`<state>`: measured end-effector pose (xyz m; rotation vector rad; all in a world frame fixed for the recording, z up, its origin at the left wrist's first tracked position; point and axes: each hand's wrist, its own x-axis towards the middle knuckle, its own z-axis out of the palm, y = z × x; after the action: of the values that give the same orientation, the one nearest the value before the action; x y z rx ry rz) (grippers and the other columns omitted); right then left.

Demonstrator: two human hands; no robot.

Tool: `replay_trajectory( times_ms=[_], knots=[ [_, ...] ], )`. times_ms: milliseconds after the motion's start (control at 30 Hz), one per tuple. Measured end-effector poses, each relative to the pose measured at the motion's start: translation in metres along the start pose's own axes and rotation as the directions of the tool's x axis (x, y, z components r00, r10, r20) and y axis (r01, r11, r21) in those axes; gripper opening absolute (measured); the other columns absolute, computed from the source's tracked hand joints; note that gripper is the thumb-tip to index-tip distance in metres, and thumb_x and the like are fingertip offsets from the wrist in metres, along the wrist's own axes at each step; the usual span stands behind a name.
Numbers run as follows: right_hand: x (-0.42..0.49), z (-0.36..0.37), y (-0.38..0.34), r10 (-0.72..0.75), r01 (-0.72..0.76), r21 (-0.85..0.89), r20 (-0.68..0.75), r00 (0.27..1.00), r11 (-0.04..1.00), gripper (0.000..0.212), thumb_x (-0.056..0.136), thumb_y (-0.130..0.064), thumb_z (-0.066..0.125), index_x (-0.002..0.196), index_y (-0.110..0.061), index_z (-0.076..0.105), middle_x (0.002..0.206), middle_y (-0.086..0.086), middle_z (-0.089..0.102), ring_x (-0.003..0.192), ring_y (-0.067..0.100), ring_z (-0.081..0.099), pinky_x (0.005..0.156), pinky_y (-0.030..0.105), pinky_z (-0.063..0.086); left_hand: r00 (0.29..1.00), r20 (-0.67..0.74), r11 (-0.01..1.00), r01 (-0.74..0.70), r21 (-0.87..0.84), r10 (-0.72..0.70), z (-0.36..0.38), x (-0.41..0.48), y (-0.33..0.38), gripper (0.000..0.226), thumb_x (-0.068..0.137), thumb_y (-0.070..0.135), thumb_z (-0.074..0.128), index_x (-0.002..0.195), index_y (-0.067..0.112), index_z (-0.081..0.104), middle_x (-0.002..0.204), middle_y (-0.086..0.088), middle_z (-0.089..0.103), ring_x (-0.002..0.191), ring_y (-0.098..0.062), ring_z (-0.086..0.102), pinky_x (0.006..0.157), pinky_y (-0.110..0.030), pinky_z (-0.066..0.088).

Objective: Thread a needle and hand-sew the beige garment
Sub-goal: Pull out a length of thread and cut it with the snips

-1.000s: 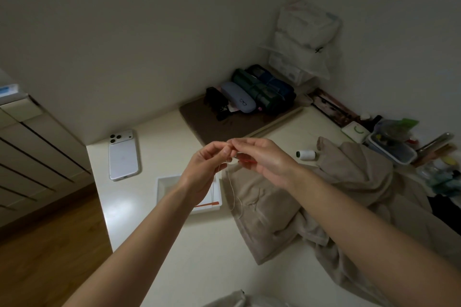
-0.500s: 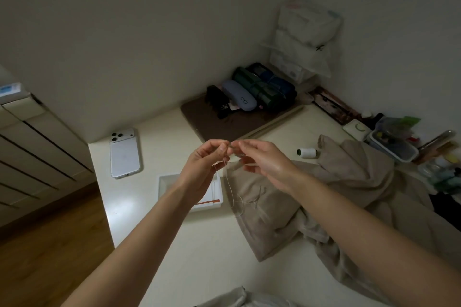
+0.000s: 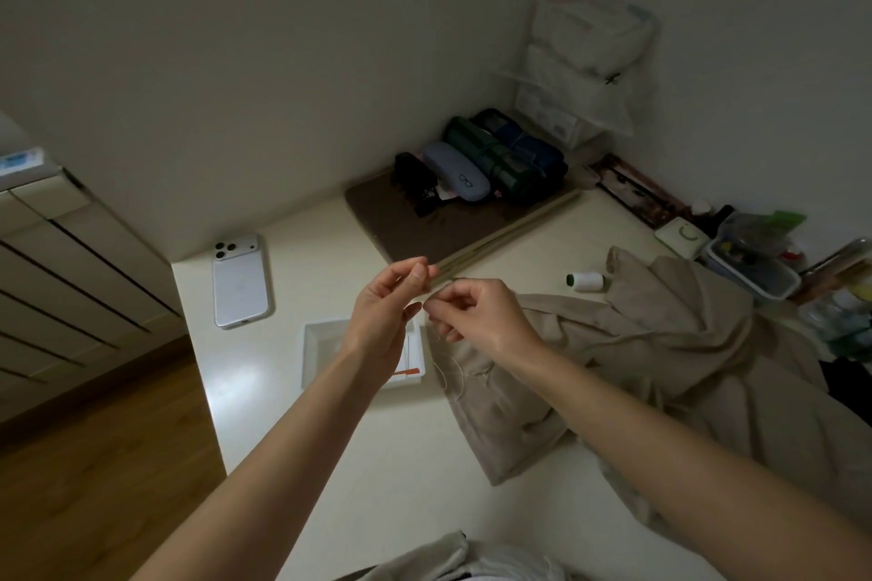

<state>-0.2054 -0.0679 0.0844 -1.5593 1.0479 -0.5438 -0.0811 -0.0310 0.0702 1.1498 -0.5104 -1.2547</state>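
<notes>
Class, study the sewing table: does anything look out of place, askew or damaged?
Nothing damaged or spilled. The garment lies crumpled rather than flat on the table's right side, and the spool lies tipped on its side beside it.

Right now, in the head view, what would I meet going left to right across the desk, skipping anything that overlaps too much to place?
White phone → left hand, pinching what looks like the needle → right hand, pinching the thread → thread spool → clear plastic box.

Beige garment (image 3: 660,335) lies crumpled; thread (image 3: 442,375) dangles over it.
</notes>
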Motion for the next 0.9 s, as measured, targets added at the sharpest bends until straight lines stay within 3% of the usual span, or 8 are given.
replay_trajectory(
  times_ms=[133,267,500,633,733,800,900],
  knots=[
    [-0.001,0.000,0.006,0.017,-0.017,-0.041,0.013,1.000,0.999,0.002,0.088,-0.011,0.066,0.085,-0.011,0.067,0.069,-0.005,0.064,0.057,0.000,0.060,0.057,0.011,0.050,1.000,-0.027,0.999,0.013,0.048,-0.012,-0.002,0.000,-0.001,0.007,0.082,0.019,0.062,0.089,0.020,0.065,0.078,0.012,0.071,0.079,-0.006,0.059,0.081,-0.028,0.039],
    [-0.001,0.002,0.012,0.041,-0.038,-0.097,0.035,0.999,0.995,0.007,0.087,-0.012,0.066,0.092,-0.008,0.069,0.071,-0.007,0.064,0.066,0.004,0.062,0.068,0.016,0.053,0.999,-0.037,0.995,0.016,0.100,-0.013,-0.001,0.002,-0.002,0.007,0.089,0.013,0.059,0.090,0.020,0.062,0.077,0.012,0.072,0.078,-0.003,0.062,0.083,-0.028,0.040],
    [-0.001,0.000,0.020,0.037,-0.029,-0.153,0.053,0.998,0.988,0.009,0.088,-0.013,0.065,0.094,-0.008,0.070,0.075,-0.009,0.064,0.073,0.006,0.062,0.079,0.024,0.053,1.000,-0.019,0.988,-0.016,0.151,0.019,-0.004,0.002,-0.003,0.017,0.082,0.017,0.064,0.098,0.019,0.058,0.077,0.009,0.073,0.075,-0.001,0.063,0.076,-0.025,0.039],
    [-0.001,-0.003,0.020,0.034,-0.024,-0.152,0.066,0.997,0.988,0.006,0.089,-0.014,0.065,0.084,-0.018,0.065,0.075,-0.008,0.064,0.071,0.006,0.061,0.075,0.020,0.052,1.000,-0.025,0.988,-0.012,0.155,0.016,-0.005,0.002,-0.005,0.014,0.086,0.015,0.063,0.099,0.019,0.059,0.077,0.009,0.073,0.074,-0.002,0.062,0.078,-0.026,0.041],
    [0.000,-0.006,0.019,0.027,-0.018,-0.148,0.058,0.998,0.989,0.011,0.089,-0.016,0.065,0.079,-0.020,0.065,0.077,-0.002,0.067,0.067,0.006,0.060,0.068,0.016,0.050,0.999,-0.042,0.992,-0.009,0.124,0.015,-0.007,0.003,-0.002,0.023,0.077,0.023,0.066,0.099,0.019,0.059,0.080,0.009,0.073,0.077,-0.005,0.062,0.082,-0.028,0.041],
    [0.000,-0.008,0.019,0.025,-0.020,-0.114,0.047,0.999,0.993,0.007,0.089,-0.016,0.063,0.083,-0.018,0.066,0.080,-0.001,0.067,0.067,0.006,0.060,0.064,0.012,0.048,0.998,-0.065,0.995,-0.008,0.101,0.015,-0.010,0.005,0.000,0.027,0.075,0.027,0.066,0.100,0.018,0.060,0.083,0.010,0.073,0.083,-0.008,0.062,0.085,-0.030,0.041],
    [0.000,-0.010,0.018,0.017,-0.013,-0.074,0.045,0.999,0.997,0.007,0.091,-0.017,0.060,0.088,-0.018,0.066,0.084,-0.003,0.068,0.070,0.004,0.060,0.061,0.009,0.046,0.992,-0.124,0.996,-0.003,0.087,0.014,-0.016,0.008,0.002,0.015,0.087,0.022,0.061,0.101,0.017,0.061,0.086,0.012,0.074,0.089,-0.010,0.061,0.090,-0.032,0.041]
  ],
)
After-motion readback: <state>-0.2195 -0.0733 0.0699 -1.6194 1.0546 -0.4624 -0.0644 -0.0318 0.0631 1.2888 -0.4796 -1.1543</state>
